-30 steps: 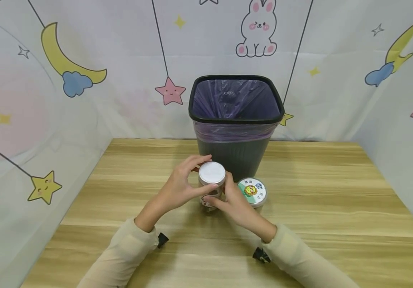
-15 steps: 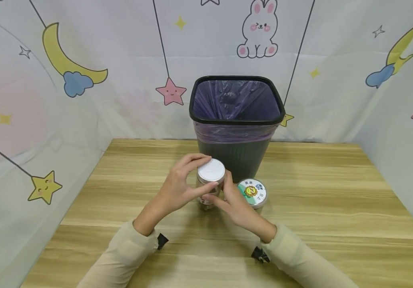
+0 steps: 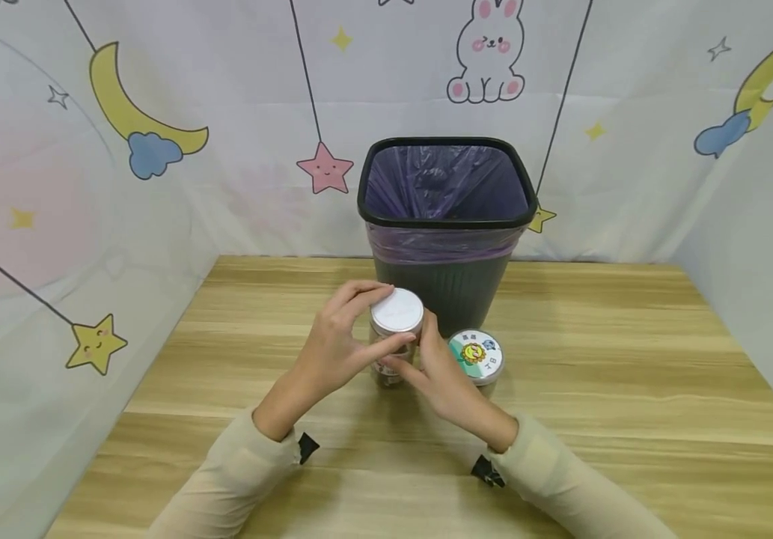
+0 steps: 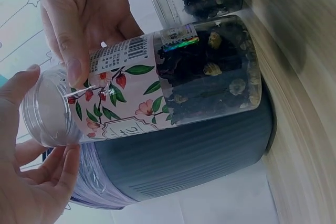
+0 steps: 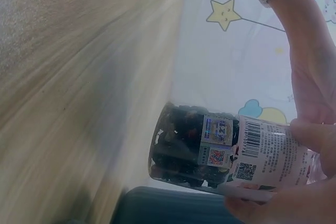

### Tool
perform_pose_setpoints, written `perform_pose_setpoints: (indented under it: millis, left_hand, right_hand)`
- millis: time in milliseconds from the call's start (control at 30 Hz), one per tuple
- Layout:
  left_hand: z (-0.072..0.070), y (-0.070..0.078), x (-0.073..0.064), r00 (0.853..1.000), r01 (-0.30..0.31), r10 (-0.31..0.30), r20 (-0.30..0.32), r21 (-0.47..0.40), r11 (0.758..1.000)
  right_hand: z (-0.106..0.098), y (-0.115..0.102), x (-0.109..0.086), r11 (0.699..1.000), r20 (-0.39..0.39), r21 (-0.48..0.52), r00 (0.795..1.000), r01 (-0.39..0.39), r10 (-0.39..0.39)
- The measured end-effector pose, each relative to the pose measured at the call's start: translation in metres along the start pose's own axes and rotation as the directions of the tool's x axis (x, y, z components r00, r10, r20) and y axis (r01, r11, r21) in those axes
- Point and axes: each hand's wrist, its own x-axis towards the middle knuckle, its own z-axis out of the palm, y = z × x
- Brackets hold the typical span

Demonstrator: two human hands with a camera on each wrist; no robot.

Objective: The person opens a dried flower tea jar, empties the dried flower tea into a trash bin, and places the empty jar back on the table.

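A clear plastic jar [image 4: 210, 77] of dark dried tea or flowers, with a pink flower-printed label, is between both hands in the head view. My left hand [image 3: 335, 340] grips its white-topped lid [image 3: 396, 310], thumb on the near side and fingers on the far side. With thumb and fingers, my right hand [image 3: 443, 378] holds the jar's body round the label. The jar is upright, its base at or just above the table; I cannot tell if it touches. To the right is a second jar [image 3: 477, 355] with a sunflower-printed lid, apart from the left hand.
A dark waste bin [image 3: 443, 288] with a black rim and purple liner stands right behind the jars. The wooden table [image 3: 628, 374] extends to both sides. Printed white cloth [image 3: 245, 112] hangs behind and at the sides. Black clips [image 3: 489, 471] show at the cuffs.
Jar and hands have shifted slightly away from me, towards the bin. The left fingers have moved a little onto the lid's far edge. The second jar has stayed in place.
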Motion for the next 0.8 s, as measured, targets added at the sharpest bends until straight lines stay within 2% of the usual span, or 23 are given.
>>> perform_pose_setpoints:
  millis: [267,567,800]
  left_hand:
    - [0.0,0.003,0.001,1.0,0.006,-0.006,-0.001,0.0,1.0]
    - [-0.005,0.007,0.004,0.996,0.05,-0.046,0.071,-0.064,0.997]
    - [-0.006,0.014,0.005,0.997,0.07,-0.068,0.04,-0.06,0.996]
  right_hand:
    - [-0.003,-0.001,-0.001,1.0,0.003,-0.006,1.0,0.011,-0.011]
    - [-0.007,-0.004,-0.001,0.999,0.032,0.023,0.999,0.03,-0.031]
    - [-0.01,-0.006,-0.002,0.999,0.02,0.01,0.999,0.045,-0.046]
